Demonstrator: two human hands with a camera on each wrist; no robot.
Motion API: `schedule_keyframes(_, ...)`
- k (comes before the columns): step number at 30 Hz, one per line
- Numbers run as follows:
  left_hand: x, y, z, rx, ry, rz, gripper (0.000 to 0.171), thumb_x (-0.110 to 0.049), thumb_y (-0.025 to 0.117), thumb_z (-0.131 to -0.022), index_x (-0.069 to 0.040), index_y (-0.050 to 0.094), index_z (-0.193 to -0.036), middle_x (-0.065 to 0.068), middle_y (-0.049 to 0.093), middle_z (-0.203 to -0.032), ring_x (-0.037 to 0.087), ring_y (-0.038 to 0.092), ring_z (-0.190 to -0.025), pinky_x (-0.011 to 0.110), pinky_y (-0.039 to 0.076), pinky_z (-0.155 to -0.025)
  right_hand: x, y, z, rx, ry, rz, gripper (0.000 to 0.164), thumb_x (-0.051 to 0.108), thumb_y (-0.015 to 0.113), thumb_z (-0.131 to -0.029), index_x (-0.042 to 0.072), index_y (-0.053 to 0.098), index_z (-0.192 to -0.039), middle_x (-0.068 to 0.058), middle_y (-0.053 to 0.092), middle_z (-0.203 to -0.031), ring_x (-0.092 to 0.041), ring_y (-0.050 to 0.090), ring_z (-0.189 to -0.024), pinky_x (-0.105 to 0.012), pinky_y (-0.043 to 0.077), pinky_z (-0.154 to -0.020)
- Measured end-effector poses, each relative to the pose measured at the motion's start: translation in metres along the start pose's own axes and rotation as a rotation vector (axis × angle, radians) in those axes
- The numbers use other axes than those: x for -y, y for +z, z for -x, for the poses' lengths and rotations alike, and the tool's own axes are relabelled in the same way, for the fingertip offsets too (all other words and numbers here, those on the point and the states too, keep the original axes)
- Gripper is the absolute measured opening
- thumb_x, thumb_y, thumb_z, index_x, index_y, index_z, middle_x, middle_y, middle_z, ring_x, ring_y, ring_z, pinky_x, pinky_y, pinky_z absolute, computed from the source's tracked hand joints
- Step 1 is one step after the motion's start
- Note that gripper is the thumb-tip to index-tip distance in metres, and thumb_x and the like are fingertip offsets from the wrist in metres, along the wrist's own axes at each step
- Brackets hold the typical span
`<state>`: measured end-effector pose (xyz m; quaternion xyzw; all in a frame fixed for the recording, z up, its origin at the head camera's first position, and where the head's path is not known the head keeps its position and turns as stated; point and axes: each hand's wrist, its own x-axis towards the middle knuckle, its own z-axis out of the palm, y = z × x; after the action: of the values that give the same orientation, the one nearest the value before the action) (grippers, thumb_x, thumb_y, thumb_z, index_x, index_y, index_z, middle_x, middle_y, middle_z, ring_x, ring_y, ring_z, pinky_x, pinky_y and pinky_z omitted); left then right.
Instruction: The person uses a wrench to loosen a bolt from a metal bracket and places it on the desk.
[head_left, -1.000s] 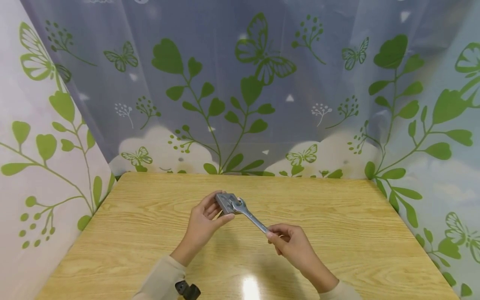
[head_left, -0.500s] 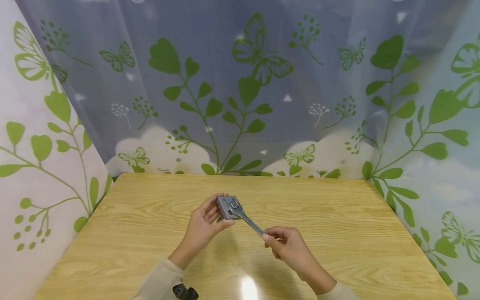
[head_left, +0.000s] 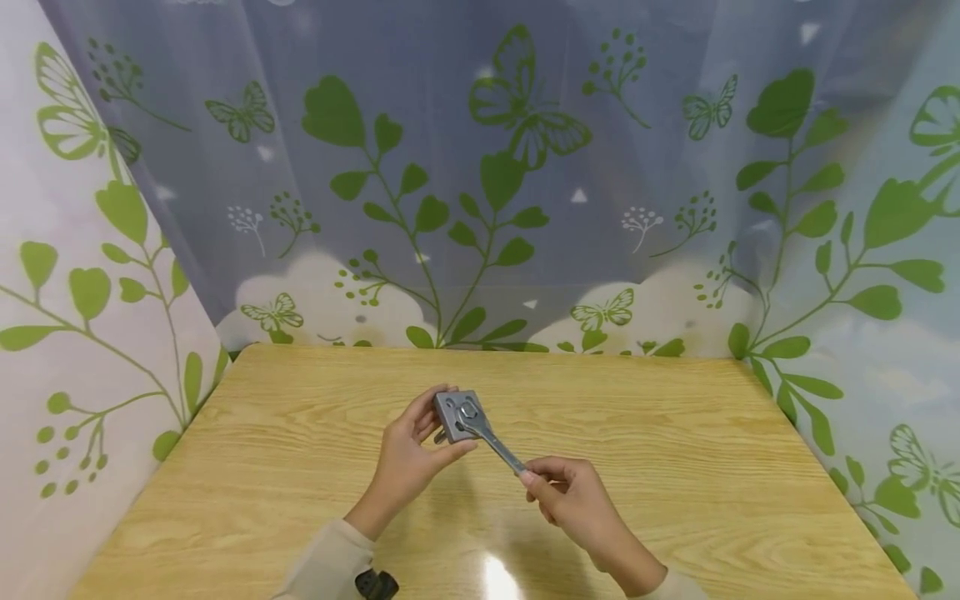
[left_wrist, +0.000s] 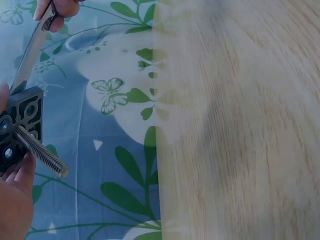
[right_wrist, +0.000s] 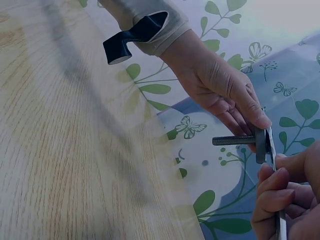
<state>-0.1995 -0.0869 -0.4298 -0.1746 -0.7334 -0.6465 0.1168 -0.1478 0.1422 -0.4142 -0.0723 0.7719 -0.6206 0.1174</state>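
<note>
Over the table, the left hand grips a small square grey plate by its edges, thumb on the near side. A hex bolt head shows on the plate's face in the head view. Its threaded bolt shank sticks out of the ribbed back side in the left wrist view. The right hand pinches the handle end of a silver wrench between thumb and fingers. The wrench's other end lies against the plate, around the bolt head. From the right wrist view, the wrench runs flat along the plate.
Below the hands is a wood-grain table. A curtain printed with green leaves and butterflies stands behind it, with similar sheets on both sides. The left wrist wears a black strap-like device.
The wrench end, earlier tilted up at the bolt head, has settled flat around it. The plate has turned its face more toward the head camera, and the right hand has shifted slightly left and down.
</note>
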Motion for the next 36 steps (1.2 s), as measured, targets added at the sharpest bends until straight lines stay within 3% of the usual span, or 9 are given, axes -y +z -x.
schedule_keyframes(10, -0.004, -0.007, 0.001, 0.071, 0.048, 0.001, 0.069, -0.01, 0.084, -0.072, -0.005, 0.052, -0.133, 0.013, 0.057, -0.133, 0.024, 0.058, -0.119, 0.026, 0.049, -0.099, -0.007, -0.011, -0.007, 0.076, -0.091, 0.022, 0.031, 0.016, 0.059, -0.096, -0.01, 0.064, -0.111, -0.005, 0.058, -0.075, -0.003, 0.04, -0.05, -0.013, 0.034, -0.045)
schedule_keyframes(23, -0.01, -0.016, 0.005, 0.293, -0.038, 0.137, 0.072, -0.011, 0.084, -0.073, -0.005, 0.049, -0.136, 0.011, 0.055, -0.136, 0.02, 0.054, -0.124, 0.028, 0.047, -0.102, -0.022, -0.042, -0.027, 0.228, -0.131, 0.163, 0.031, 0.019, 0.058, -0.097, -0.008, 0.066, -0.109, -0.007, 0.058, -0.077, -0.007, 0.046, -0.059, -0.022, 0.043, -0.05)
schedule_keyframes(31, -0.011, -0.016, 0.006, 0.435, -0.066, 0.181, 0.071, -0.01, 0.082, -0.076, 0.0, 0.047, -0.137, 0.016, 0.053, -0.136, 0.019, 0.057, -0.12, 0.029, 0.047, -0.103, -0.022, -0.061, -0.044, 0.283, -0.15, 0.274, 0.026, 0.021, 0.056, -0.098, 0.0, 0.069, -0.108, -0.006, 0.059, -0.078, -0.007, 0.043, -0.059, -0.021, 0.038, -0.05)
schedule_keyframes(36, -0.007, -0.015, 0.008, 0.55, -0.087, 0.227, 0.067, -0.01, 0.08, -0.078, -0.003, 0.048, -0.137, 0.017, 0.053, -0.136, 0.02, 0.057, -0.119, 0.029, 0.047, -0.103, -0.024, -0.067, -0.053, 0.339, -0.195, 0.316, 0.023, 0.019, 0.059, -0.096, 0.001, 0.07, -0.106, -0.003, 0.065, -0.084, -0.008, 0.051, -0.067, -0.022, 0.046, -0.056)
